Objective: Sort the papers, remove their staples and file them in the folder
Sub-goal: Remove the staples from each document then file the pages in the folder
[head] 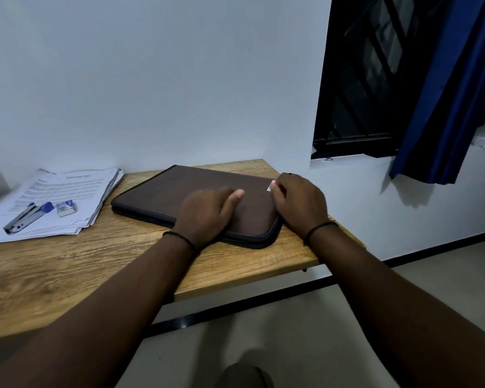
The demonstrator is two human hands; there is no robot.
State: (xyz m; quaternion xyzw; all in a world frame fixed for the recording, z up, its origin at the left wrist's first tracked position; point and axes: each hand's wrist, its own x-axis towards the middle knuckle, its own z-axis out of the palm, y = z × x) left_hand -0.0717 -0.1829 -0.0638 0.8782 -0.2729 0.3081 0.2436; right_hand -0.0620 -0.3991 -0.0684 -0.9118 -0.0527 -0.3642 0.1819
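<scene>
I'd keep my left hand (207,212) flat, pinning the folder (196,200), while my right hand (298,203) seemingly pinches its zip tab (271,186) and pulls steadily round.

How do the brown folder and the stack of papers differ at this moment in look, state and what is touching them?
The brown folder is dark, padded and zipped shut; the stack of papers is white, loose and fanned at its edges. The left hand rests on the folder and the right hand grips its far corner; no hand touches the papers. The papers carry a stapler and a small staple remover; the folder carries no tools. Both lie flat on the wooden table.
</scene>
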